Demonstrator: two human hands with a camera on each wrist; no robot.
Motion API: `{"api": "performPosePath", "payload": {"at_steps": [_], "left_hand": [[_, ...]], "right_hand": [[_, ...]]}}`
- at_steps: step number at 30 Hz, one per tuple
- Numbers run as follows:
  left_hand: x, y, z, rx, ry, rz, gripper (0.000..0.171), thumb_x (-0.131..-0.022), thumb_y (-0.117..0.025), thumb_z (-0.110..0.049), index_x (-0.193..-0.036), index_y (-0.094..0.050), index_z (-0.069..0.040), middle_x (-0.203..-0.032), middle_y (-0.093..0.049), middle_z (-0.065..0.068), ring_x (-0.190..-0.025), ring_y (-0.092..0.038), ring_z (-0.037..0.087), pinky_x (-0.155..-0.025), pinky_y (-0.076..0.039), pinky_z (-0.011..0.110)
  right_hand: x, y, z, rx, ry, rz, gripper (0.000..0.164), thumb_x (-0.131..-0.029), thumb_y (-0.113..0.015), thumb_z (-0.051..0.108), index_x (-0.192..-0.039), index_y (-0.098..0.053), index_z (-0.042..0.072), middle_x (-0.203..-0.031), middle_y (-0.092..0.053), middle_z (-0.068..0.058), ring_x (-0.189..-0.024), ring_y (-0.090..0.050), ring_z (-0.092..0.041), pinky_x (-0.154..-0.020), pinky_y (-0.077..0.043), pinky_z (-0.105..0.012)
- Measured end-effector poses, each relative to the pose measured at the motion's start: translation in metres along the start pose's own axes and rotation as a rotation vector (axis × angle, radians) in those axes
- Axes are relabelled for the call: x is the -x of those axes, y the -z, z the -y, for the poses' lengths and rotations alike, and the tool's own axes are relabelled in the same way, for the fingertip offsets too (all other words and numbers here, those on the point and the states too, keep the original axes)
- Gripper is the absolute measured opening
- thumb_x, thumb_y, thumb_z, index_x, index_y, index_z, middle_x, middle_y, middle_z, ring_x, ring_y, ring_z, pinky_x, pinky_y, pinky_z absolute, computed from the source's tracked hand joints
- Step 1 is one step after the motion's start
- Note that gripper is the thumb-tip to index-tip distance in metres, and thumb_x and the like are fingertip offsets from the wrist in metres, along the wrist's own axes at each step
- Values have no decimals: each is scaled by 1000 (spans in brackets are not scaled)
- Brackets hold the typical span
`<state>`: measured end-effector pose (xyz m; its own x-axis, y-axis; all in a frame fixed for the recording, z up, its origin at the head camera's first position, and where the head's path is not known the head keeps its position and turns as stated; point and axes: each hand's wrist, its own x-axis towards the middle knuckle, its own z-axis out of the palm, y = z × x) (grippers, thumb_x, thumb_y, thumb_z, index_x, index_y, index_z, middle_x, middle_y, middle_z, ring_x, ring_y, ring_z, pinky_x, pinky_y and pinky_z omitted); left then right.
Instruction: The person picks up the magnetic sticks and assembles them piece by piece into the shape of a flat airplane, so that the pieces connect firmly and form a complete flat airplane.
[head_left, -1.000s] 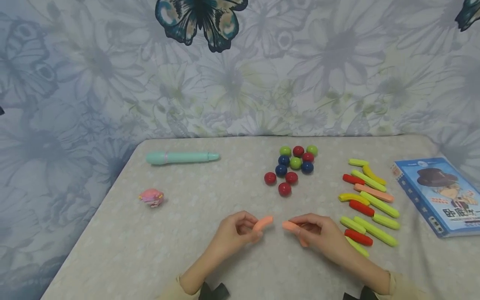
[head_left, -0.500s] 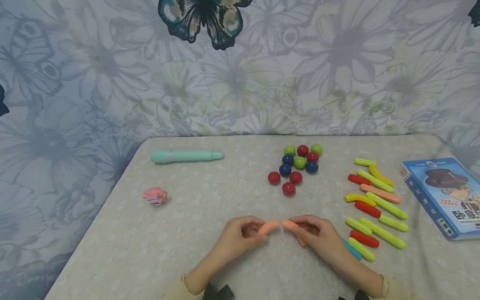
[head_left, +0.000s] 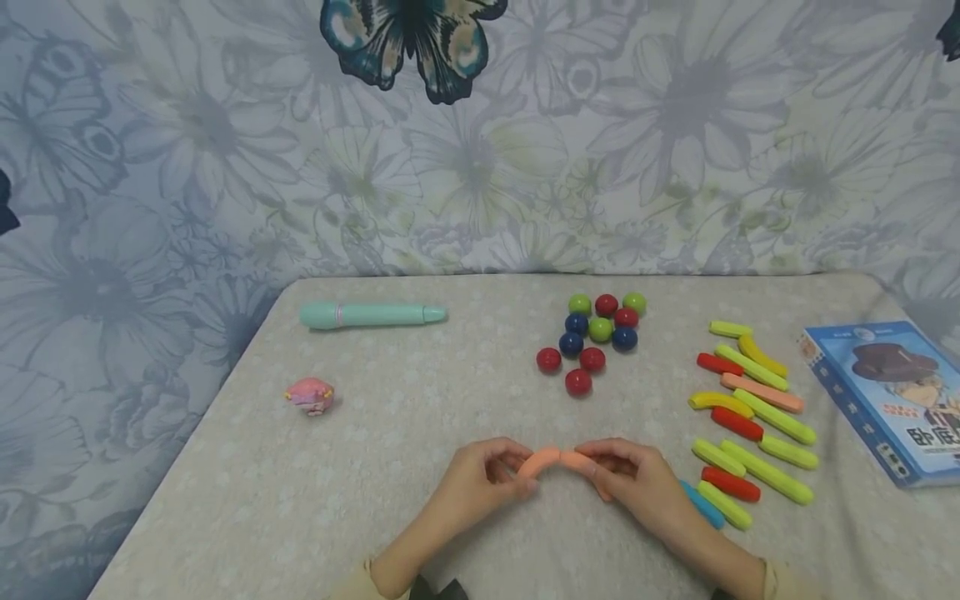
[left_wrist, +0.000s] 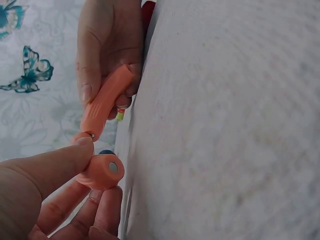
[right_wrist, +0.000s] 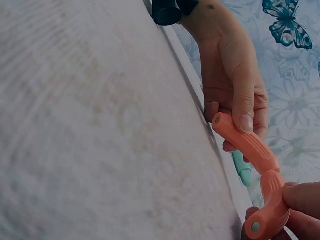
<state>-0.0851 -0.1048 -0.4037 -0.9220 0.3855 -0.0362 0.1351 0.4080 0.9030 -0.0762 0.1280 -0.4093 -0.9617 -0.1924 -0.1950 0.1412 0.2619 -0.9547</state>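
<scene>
Two curved orange sticks meet end to end just above the table near its front edge. My left hand [head_left: 514, 477] pinches the left orange stick [head_left: 540, 461] between thumb and fingers. My right hand [head_left: 602, 467] pinches the right orange stick [head_left: 580, 459] the same way. In the left wrist view the left stick [left_wrist: 100, 172] shows a metal disc on its end, and the right stick [left_wrist: 107, 100] touches it from above. In the right wrist view the joined pair forms a bent line, the right stick [right_wrist: 272, 210] low and the left stick [right_wrist: 243, 142] above it.
Red, blue and green balls [head_left: 596, 329] cluster at mid table. Several green, red, yellow and orange sticks [head_left: 750, 417] lie at the right, with a blue stick [head_left: 701, 502] by my right wrist. A blue box [head_left: 892, 400] lies far right; a teal pen [head_left: 371, 315] and a pink toy [head_left: 310, 395] lie at the left.
The two orange sticks were apart a second ago. My hands have moved toward one another and the stick ends now touch.
</scene>
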Motion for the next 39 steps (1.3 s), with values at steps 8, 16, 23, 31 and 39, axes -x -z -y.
{"api": "performPosePath", "payload": {"at_steps": [8,16,23,31,39], "left_hand": [[0,-2,2,-3,-14,-8,23,-77,-78,-18,-98,-70,-11,-83,-64,-8,-65,-56,9,-56,-46,24],[1,-3,2,13,-12,-18,23,-78,-78,-17,-98,-70,-10,-82,-63,-7,-65,-56,9,-55,-45,24],[0,0,3,28,-6,-25,25,-78,-77,-19,-99,-70,-9,-84,-64,-5,-66,-57,10,-56,-46,24],[-1,1,4,66,4,-17,25,-79,-77,-16,-100,-69,-7,-83,-64,-3,-65,-58,11,-53,-44,23],[0,1,0,73,42,-12,26,-79,-76,-18,-100,-69,-7,-83,-65,-3,-65,-58,12,-52,-44,22]], "right_hand": [[1,4,-1,4,50,123,40,-86,-69,19,-118,-60,-4,-102,-64,-9,-82,-61,-21,-64,-51,-27],[2,7,-1,64,74,62,36,-86,-69,18,-117,-63,0,-85,-61,-5,-69,-55,-17,-56,-45,-25],[1,14,6,-70,-35,31,45,-87,-68,19,-125,-56,0,-73,-61,-9,-60,-53,-15,-53,-42,-22],[1,17,8,-283,2,110,35,-94,-57,21,-112,-56,-8,-110,-60,-18,-93,-60,-26,-79,-49,-33],[0,8,-5,-24,321,-43,11,-87,-67,10,-94,-64,2,-107,-61,-11,-94,-61,-19,-73,-51,-28]]}}
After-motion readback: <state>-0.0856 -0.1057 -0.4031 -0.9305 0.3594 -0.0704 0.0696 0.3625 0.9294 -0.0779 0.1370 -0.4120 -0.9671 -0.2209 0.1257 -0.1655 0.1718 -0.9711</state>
